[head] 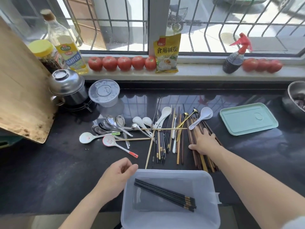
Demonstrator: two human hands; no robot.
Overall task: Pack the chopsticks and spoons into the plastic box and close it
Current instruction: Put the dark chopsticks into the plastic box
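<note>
**A:** Why is your right hand (204, 142) lying flat like that?

**B:** Look at what's under it. Your palm is spread wide over the brown chopsticks (196, 146), fingers open, gripping nothing yet. My guess is you're pressing the bundle together so it can be swept up in one go rather than stick by stick.

**A:** And the left hand (120, 171)?

**B:** It's empty, fingers loosely curled, hovering just beside the far-left corner of the plastic box (171, 223). You seem to have it there to steady the box when the next load comes in.

**A:** How far along am I?

**B:** Early, I'd say. Only a bunch of black chopsticks (165, 194) lies slantwise on the box floor. The metal spoons (109, 124), the white spoons (201, 116) and the rest of the sticks are all out on the dark counter (66, 162). The green lid (247, 119) sits off to your right, well apart from the box.

**A:** Room to move?

**B:** Plenty between the pile and the box's far rim. Mind that the box hangs over the counter's near edge, so a heavy push there might tip it.
</note>
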